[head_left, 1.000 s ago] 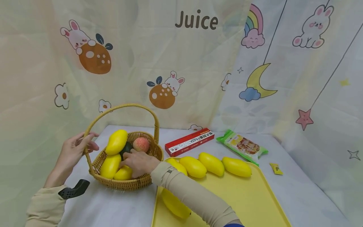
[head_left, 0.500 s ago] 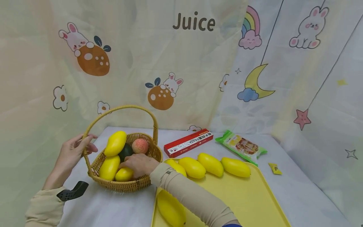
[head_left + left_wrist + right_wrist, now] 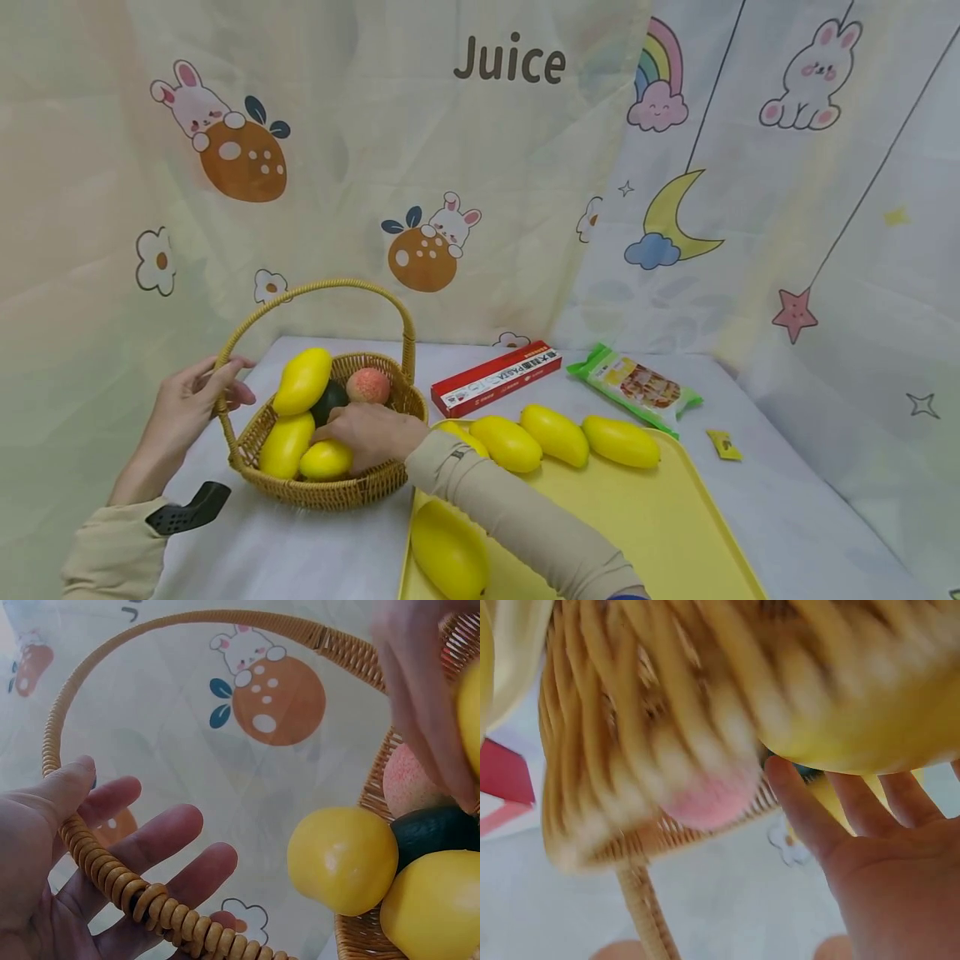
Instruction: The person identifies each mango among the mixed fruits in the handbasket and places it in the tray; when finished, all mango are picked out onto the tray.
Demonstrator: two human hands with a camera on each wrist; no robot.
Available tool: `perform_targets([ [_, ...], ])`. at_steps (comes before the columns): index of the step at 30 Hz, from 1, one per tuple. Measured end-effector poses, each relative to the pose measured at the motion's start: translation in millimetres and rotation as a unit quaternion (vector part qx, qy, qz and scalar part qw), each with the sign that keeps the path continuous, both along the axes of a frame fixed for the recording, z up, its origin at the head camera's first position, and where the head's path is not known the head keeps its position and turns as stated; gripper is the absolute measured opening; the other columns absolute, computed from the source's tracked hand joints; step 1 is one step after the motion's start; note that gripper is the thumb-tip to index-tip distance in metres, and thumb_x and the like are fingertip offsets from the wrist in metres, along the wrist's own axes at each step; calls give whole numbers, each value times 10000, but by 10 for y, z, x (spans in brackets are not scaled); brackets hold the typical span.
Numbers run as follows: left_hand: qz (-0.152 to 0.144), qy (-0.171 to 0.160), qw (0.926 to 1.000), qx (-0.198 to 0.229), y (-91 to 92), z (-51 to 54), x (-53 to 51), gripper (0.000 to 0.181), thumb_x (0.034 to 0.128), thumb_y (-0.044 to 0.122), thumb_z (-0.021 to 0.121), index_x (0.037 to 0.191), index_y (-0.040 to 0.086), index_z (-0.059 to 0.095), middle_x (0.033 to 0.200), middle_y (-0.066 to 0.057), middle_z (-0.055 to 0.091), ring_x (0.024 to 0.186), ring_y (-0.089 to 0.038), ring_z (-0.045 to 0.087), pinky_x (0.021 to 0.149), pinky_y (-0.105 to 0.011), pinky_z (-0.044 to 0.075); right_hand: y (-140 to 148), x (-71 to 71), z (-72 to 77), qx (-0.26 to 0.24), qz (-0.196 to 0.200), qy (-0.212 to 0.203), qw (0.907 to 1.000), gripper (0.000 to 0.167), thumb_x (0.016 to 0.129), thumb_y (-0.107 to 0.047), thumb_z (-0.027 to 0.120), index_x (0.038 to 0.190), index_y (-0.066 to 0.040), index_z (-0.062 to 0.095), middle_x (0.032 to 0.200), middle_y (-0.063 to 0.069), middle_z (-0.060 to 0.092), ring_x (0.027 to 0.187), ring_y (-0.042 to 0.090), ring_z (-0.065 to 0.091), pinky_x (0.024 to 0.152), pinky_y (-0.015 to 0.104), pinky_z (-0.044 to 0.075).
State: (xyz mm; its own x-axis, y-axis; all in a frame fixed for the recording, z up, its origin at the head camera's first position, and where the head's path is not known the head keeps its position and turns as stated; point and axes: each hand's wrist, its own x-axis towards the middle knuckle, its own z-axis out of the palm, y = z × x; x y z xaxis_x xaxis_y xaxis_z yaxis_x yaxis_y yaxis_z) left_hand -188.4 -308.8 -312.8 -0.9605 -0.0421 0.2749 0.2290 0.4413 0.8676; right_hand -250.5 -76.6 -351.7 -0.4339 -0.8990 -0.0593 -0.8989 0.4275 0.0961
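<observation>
My left hand (image 3: 180, 408) holds the left side of the arched handle (image 3: 112, 877) of a wicker basket (image 3: 330, 493), thumb on one side and fingers on the other. Inside the basket my right hand (image 3: 378, 435) grips a yellow mango (image 3: 326, 461) near the front; in the right wrist view its fingers (image 3: 806, 814) lie against the fruit and the thumb is hidden. Two more mangoes, an upper one (image 3: 302, 382) and a lower one (image 3: 287, 446), lie at the left of the basket. Behind the hand are a dark green fruit (image 3: 327, 403) and a pink peach (image 3: 368, 386).
Right of the basket lies a yellow tray (image 3: 637, 525) with several mangoes (image 3: 553, 435) along its back and one mango (image 3: 450, 550) at its left, partly behind the right sleeve. A red pasta box (image 3: 495, 379), a green food packet (image 3: 641, 387) and a small yellow sachet (image 3: 724, 445) lie beyond.
The mango at the tray's left has rolled a little toward the front. My right hand has shifted slightly on the mango in the basket, uncovering more of it; my left hand stays on the handle.
</observation>
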Motion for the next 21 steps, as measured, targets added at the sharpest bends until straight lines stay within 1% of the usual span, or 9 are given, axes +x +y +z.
perform_targets([
  [2, 20, -19, 10000, -24, -6, -4, 6, 269, 1004, 396, 455, 1141, 208, 590, 757, -2, 683, 770, -109, 622, 708, -136, 514, 31, 28, 87, -151, 14, -147, 9998, 605, 772, -287, 798, 1328, -285, 559, 1168, -78, 569, 964, 29, 503, 836, 141, 443],
  [5, 29, -25, 10000, -25, -4, -7, 8, 277, 1002, 403, 457, 1144, 204, 588, 758, 1, 684, 769, -104, 621, 707, -136, 511, 112, 95, 246, -341, 14, -359, 9988, 624, 761, -275, 804, 1333, -267, 553, 1223, -71, 553, 997, 35, 505, 868, 139, 432],
  [7, 22, -18, 10000, -7, 1, -10, 7, 272, 1002, 401, 461, 1141, 206, 589, 755, 1, 685, 765, -103, 624, 706, -136, 510, 190, 151, 345, -441, 51, -384, 9983, 620, 763, -274, 801, 1332, -260, 555, 1247, -60, 548, 1019, 49, 514, 884, 144, 431],
  [9, 11, 2, 10000, 29, 3, -18, 7, 262, 1003, 390, 465, 1134, 202, 594, 749, -2, 685, 758, -106, 633, 705, -138, 513, 278, 204, 421, -550, 147, -290, 9980, 608, 764, -295, 800, 1323, -252, 566, 1246, -50, 553, 1041, 63, 517, 873, 143, 437],
  [14, 31, 37, 10000, 39, 4, -24, 7, 272, 1003, 390, 464, 1135, 191, 596, 746, 3, 683, 758, -106, 637, 709, -139, 514, 560, 318, 557, -678, 213, 59, 9975, 587, 771, -339, 792, 1310, -252, 575, 1181, -30, 562, 962, 104, 552, 765, 168, 467],
  [16, 58, 41, 10000, 14, 5, -23, 3, 279, 1001, 399, 462, 1139, 194, 593, 749, 9, 682, 759, -99, 635, 711, -139, 512, 695, 364, 602, -698, 150, 129, 9974, 595, 767, -345, 798, 1311, -256, 571, 1190, -17, 564, 932, 124, 567, 756, 191, 476],
  [18, 83, 43, 10000, -9, 5, -24, -2, 275, 1000, 404, 462, 1135, 201, 590, 750, 13, 681, 758, -95, 637, 711, -139, 509, 835, 413, 637, -738, 74, 196, 9971, 610, 755, -335, 810, 1310, -260, 568, 1224, -8, 569, 956, 132, 570, 768, 210, 485],
  [21, 97, 39, 9999, -1, 4, -23, -2, 268, 1000, 401, 464, 1129, 203, 589, 746, 8, 681, 752, -93, 637, 708, -137, 508, 1048, 496, 660, -784, -66, 169, 9968, 616, 742, -300, 821, 1303, -253, 571, 1227, -2, 565, 956, 133, 560, 762, 220, 484],
])
